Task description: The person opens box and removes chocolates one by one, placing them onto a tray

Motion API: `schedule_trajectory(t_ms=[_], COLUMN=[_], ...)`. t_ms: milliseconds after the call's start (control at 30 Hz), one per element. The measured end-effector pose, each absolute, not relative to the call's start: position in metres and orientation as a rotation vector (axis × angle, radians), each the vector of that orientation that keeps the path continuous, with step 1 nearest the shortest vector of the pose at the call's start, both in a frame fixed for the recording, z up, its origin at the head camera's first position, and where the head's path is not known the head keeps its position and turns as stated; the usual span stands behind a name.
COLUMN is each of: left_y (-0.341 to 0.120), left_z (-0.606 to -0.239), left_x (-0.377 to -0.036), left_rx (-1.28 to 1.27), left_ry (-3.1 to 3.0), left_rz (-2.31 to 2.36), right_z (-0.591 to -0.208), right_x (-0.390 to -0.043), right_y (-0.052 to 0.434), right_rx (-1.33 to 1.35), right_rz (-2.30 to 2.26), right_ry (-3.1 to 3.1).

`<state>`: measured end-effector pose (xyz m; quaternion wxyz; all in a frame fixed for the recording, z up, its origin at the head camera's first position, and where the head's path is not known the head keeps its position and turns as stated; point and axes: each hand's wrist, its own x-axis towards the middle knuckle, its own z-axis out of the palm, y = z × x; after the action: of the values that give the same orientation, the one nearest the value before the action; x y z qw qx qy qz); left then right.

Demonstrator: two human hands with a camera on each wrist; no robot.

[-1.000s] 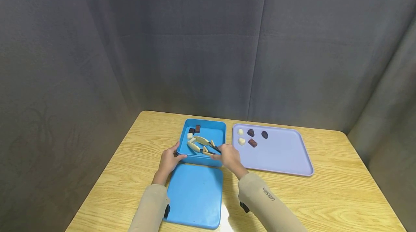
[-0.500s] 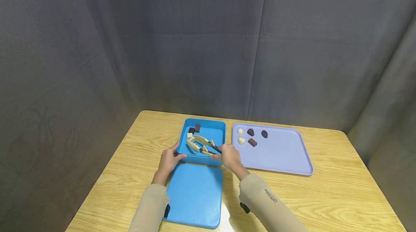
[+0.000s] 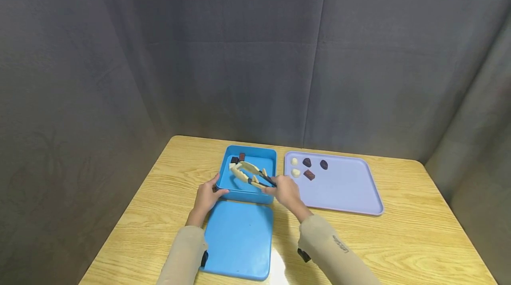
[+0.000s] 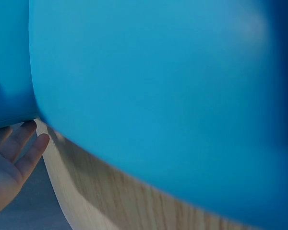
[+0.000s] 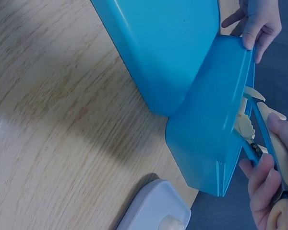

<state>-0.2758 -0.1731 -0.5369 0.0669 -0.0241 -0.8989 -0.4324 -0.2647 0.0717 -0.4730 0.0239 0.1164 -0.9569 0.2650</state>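
My left hand (image 3: 205,197) holds the near left corner of a blue box (image 3: 248,197), thumb on the front and fingers along the left side. Cream-coloured tongs (image 3: 241,175) with dark middles are gripped by my right hand (image 3: 286,191). Their arms reach over the box's right front and stand parted at the middle. The tips overlap a small white chocolate piece (image 3: 232,166) near the left wall; whether they pinch a piece I cannot tell. Behind it lie a dark chocolate (image 3: 234,160) and a brown chocolate block (image 3: 241,156). The right wrist view shows the tongs' handle (image 5: 282,158) in my curled fingers.
A flat blue lid (image 3: 239,240) lies on the wooden table (image 3: 339,249) just in front of the box. To the box's right is a lilac tray (image 3: 347,187) with several white, dark and brown chocolates on its left part. Grey curtains (image 3: 235,76) stand behind the table.
The right hand has shifted slightly right, and the tongs' tips have moved a little away from me, over the white piece. The left hand stays at the box's corner.
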Motion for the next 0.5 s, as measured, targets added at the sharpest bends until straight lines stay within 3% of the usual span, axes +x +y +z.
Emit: schedule_trajectory(t_ms=[500], left_y=[-0.173], left_z=[-0.537], left_x=[-0.276], left_rx=[-0.075], left_ry=[-2.712], left_rz=[-1.274], right_z=[-0.467], right_x=[-0.255], right_y=[0.095], right_rx=[0.294], right_rz=[0.911], right_ry=[-2.903])
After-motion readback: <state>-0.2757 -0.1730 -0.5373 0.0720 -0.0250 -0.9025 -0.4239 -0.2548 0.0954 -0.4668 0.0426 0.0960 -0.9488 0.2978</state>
